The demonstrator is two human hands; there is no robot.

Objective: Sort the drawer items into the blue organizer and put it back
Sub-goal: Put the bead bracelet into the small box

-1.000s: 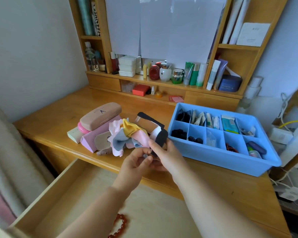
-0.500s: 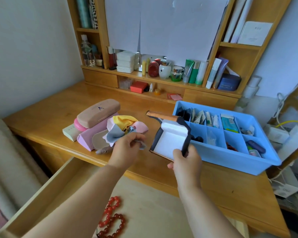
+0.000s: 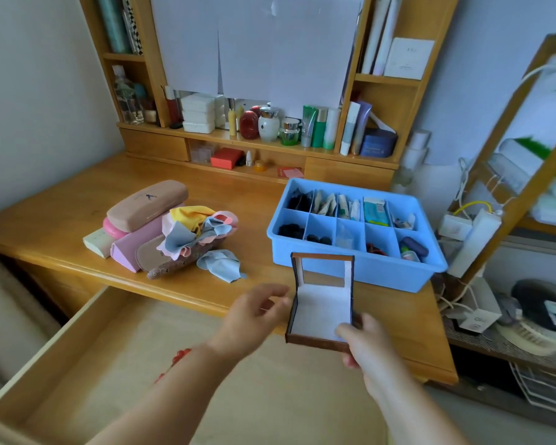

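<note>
My right hand pinches the near corner of a small brown box, hinged open, white-lined, held over the surface's front edge. My left hand hovers beside it, fingers loosely apart, holding nothing. The blue organizer sits just behind; cloths and cases lie left. The box's lid stands upright, facing me.

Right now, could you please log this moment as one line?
right hand: holds open box | left hand: free, beside box | organizer: on desk
</note>
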